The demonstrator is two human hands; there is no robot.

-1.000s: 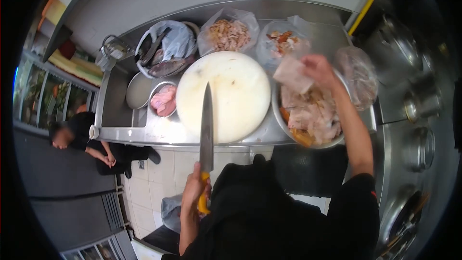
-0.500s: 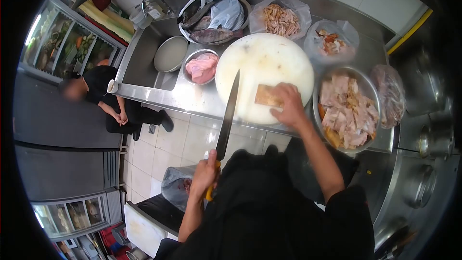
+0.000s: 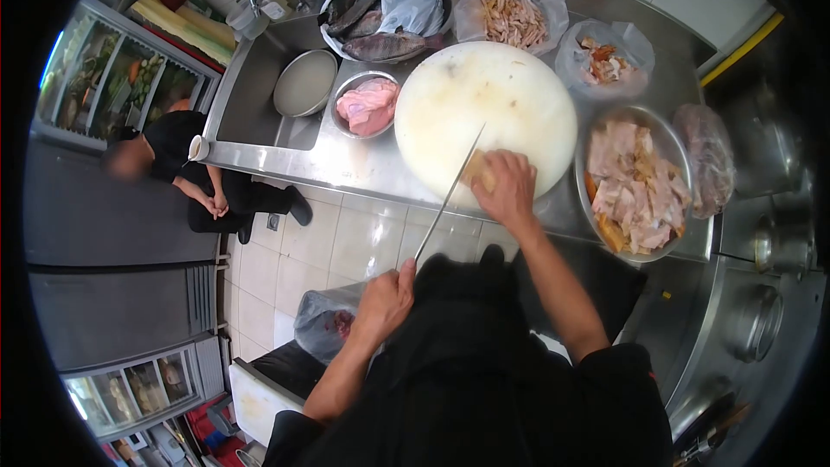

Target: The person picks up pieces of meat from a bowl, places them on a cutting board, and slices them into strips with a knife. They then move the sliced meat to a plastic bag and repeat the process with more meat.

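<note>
My left hand (image 3: 386, 298) is wrapped round the handle of a long knife (image 3: 443, 207). The blade slants up over the near rim of the round white cutting board (image 3: 467, 78), its edge right beside the brown-topped slab of meat (image 3: 475, 175). Bent over that slab, my right hand (image 3: 508, 183) grips it against the board with its fingers, hiding most of it. To the right, an oval metal bowl (image 3: 585, 207) holds pale cut pieces of meat with brown skin.
Behind the board are a bag of meat strips (image 3: 514, 22), a bag of scraps (image 3: 609, 65) and a bowl of fish (image 3: 393, 45). Pink meat (image 3: 367, 106) fills a small bowl on the left, beside the sink (image 3: 251, 104). A seated person (image 3: 186, 160) is farther left.
The knife has swung right and its blade turned edge-on, coming to the slab's left side. My right hand now covers more of the slab. The view has shifted slightly.
</note>
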